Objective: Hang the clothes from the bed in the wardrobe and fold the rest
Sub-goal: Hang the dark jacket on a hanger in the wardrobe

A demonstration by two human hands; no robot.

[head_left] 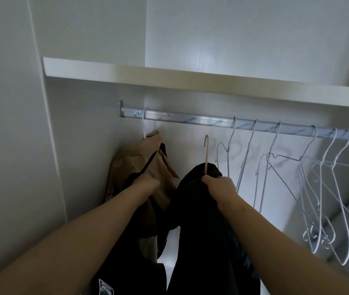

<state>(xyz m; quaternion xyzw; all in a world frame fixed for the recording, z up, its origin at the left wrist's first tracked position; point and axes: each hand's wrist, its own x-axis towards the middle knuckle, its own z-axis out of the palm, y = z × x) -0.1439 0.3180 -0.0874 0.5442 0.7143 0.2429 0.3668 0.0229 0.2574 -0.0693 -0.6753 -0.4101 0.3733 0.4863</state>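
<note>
Now right hand (218,186) grips hanger (206,152) below bare rail (190,120) gap; left hand (145,184) fingers hidden

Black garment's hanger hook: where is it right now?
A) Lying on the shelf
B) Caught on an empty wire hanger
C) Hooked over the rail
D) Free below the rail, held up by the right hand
D: the hook stands clear below the rail, touching nothing, while the right hand grips the top of the black garment at the hanger's neck.
</note>
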